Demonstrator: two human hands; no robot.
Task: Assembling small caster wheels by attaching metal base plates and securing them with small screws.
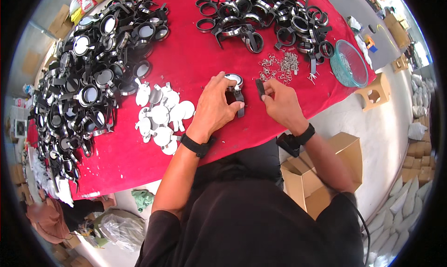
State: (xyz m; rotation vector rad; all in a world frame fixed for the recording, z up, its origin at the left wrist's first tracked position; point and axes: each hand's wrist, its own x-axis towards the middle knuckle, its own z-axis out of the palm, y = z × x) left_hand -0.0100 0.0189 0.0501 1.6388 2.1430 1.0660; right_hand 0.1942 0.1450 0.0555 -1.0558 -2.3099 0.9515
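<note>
On the red-covered table (186, 39), my left hand (213, 106) is closed round a round, silver-rimmed part with a black handle (239, 98). A pale disc sits in its ring, and the handle points toward me. Just to the right, my right hand (284, 103) pinches a small black strip-shaped piece (260, 86) between thumb and fingers, apart from the left hand's part. Left of my left hand lies a loose cluster of white discs with tabs (160, 114). Beyond my right hand, small metal clips (285, 64) form a scattered heap.
Similar disc-fitted parts (103, 76) are piled along the left. Open black rings (242, 13) fill the far side. A teal plastic bowl (337, 62) stands by the right edge. Below that edge are a cardboard box (347, 157) and a yellow stool (376, 92). Someone sits at lower left.
</note>
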